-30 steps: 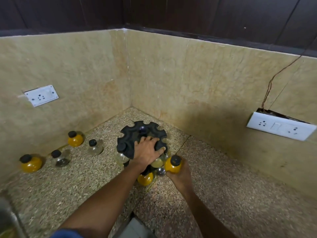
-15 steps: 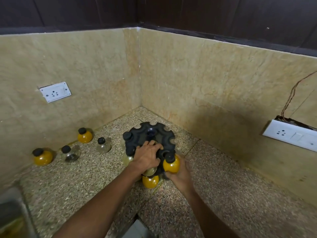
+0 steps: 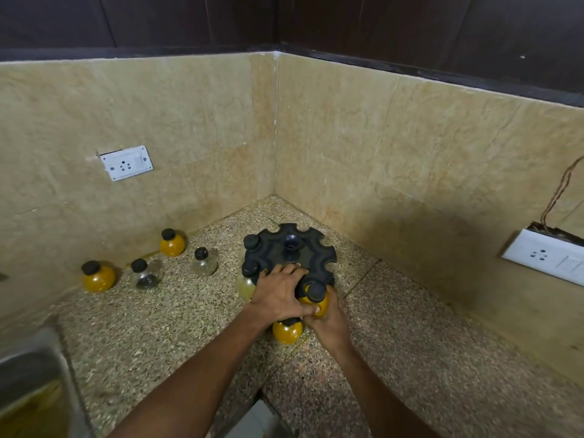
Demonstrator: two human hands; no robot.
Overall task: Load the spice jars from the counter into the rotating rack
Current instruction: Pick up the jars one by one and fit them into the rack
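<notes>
A black rotating rack (image 3: 294,248) with notched slots stands in the counter's corner. My left hand (image 3: 279,294) presses flat on its near edge. My right hand (image 3: 328,320) grips a yellow spice jar (image 3: 316,300) with a black cap, held at a near-right slot of the rack. Two black-capped jars (image 3: 251,241) sit in left slots, and another yellow jar (image 3: 287,331) hangs in the lower tier below my hands. On the counter to the left stand two yellow jars (image 3: 172,243) (image 3: 98,276) and two clear jars (image 3: 204,262) (image 3: 143,275).
Tiled walls meet right behind the rack. A white socket (image 3: 126,162) is on the left wall, another socket plate (image 3: 545,256) with loose wires on the right wall. A steel sink (image 3: 28,374) lies at the lower left. The speckled counter (image 3: 442,358) stretches right.
My right hand has brought the yellow jar from beside the rack up against a near-right slot. My left hand stays on the rack's top. The camera has shifted.
</notes>
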